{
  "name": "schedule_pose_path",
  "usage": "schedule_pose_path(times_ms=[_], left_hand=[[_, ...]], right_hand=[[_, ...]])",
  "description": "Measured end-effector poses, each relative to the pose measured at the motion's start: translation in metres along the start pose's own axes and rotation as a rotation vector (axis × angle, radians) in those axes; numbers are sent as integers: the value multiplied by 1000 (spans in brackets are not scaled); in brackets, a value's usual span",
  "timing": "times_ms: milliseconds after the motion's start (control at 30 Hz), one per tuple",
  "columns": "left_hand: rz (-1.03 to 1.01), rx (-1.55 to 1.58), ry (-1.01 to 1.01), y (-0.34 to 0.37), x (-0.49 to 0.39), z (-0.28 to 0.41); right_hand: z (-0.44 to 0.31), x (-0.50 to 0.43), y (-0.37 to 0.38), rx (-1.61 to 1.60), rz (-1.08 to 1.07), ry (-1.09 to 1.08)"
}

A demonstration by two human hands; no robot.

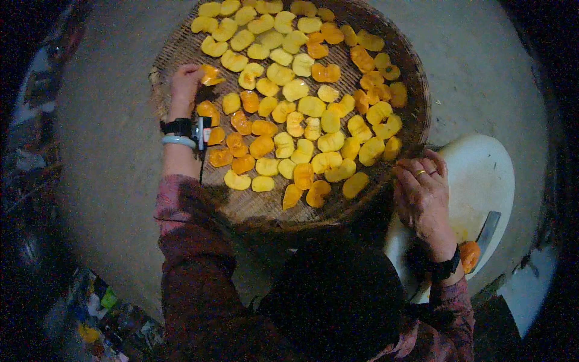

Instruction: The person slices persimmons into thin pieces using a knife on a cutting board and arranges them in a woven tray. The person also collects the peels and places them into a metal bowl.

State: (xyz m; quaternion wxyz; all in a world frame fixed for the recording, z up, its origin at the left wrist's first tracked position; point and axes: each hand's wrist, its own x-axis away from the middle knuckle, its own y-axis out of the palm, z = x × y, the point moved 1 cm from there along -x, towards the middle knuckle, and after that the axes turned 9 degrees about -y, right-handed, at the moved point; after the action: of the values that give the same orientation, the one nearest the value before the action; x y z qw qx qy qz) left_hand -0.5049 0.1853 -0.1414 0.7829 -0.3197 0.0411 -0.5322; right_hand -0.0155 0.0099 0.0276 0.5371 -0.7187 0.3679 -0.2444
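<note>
A round woven bamboo basket (280,212) lies before me, its floor spread with many yellow slices (312,107) and orange slices (325,72) of a fruit or vegetable. At the basket's left side, my left hand (184,83) pinches one glossy orange slice (211,76) just above the weave. My right hand (420,181) is at the lower right of the basket, its curled fingers on the rim; the thumb is mostly hidden.
To the right, a white oval board (488,172) lies partly under my right forearm. On it are a knife (488,233) with a broad grey blade and an orange piece of produce (469,256). Grey floor (108,158) surrounds the basket; colourful clutter (106,312) lies at lower left.
</note>
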Motion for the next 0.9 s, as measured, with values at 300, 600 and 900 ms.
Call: schedule_pose_path(times_ms=[300, 600, 900], left_hand=[[80, 201, -250, -26, -6, -89], [-87, -52, -348, -1, -27, -96], [229, -552, -46, 12, -14, -57]], right_hand=[[1, 0, -1, -26, -11, 24], [0, 0, -3, -17, -16, 28], [0, 1, -2, -48, 0, 13]])
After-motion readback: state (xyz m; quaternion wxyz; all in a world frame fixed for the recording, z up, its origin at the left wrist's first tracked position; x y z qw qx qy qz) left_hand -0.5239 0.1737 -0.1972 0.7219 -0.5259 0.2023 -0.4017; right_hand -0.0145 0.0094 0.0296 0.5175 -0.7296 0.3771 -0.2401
